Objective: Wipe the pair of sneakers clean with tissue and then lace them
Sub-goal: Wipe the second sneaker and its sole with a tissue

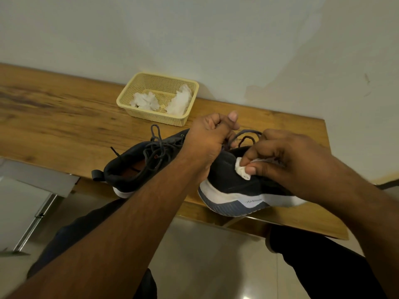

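While the right hand (pixel 278 156) pinches a small wad of tissue (pixel 243 170) between thumb and fingertips and presses it on the dark upper of the near sneaker (pixel 237 188), the wiping step looks only partway thru. Fingers are curled tight round the wad, w/ just a corner of white showing below the thumb. Left hand (pixel 207 137) is closed too, fingers curled at the collar/tongue area of that same shoe, just beyond the tissue grip; it seems to steady the shoe, and a loop of lace (pixel 248 134) runs out from under it, but whether it actually pinches the lace I can't tell. The near sneaker sits at the front edge of the wooden table (pixel 64 117), its white and grey sole below the wad and overhanging the edge a bit. The 2nd sneaker (pixel 138 167) lies left of both hands, touching or nearly touching the first, heel toward the camera, laces (pixel 157 147) loose and tangled over the tongue. Beyond the left hand, near the wall, a yellow basket (pixel 129 98) holds two crumpled tissues (pixel 144 101), prob. already used, so some wiping seems done. My read: cleaning still in progress on the near shoe; can't say if the 2nd is wiped. Both pairs of laces look undone, so lacing of both is still to do.
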